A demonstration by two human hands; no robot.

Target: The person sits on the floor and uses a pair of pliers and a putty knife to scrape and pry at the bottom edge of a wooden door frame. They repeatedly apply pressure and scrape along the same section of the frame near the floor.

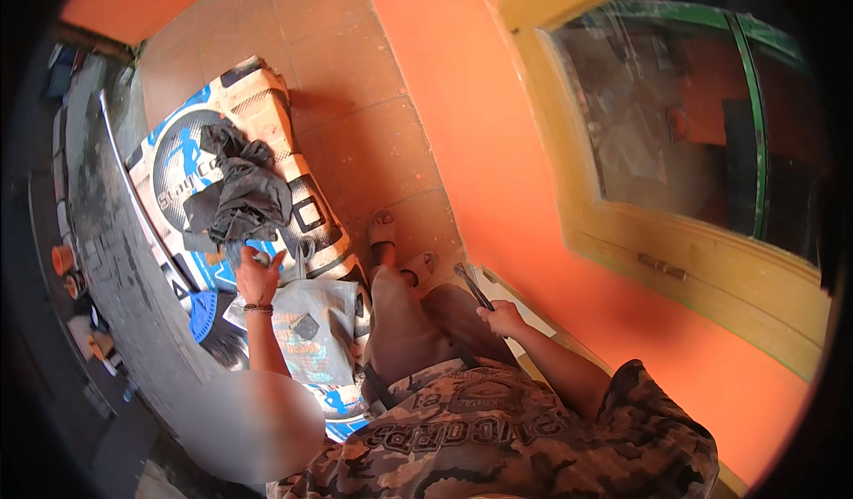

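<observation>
My left hand (258, 279), a beaded bracelet at its wrist, reaches over the mattress (293, 157) to the near end of a crumpled black cloth (253, 192). Its fingers are bent around something small and greyish that I cannot make out. Just below that hand lies a grey printed bag (320, 330) with its handle loop upward. My right hand (503, 319) is closed around a slim dark tool (473, 287) with a wider tip, held above my right thigh. The tool's exact kind is unclear.
A broom (204, 314) with a blue head and long pole leans along the mattress's left side. An orange wall (462, 126) with a yellow-framed window (586, 223) rises at right. Reddish tiles (342, 72) lie beyond. Pots (64, 259) stand far left, past grey paving.
</observation>
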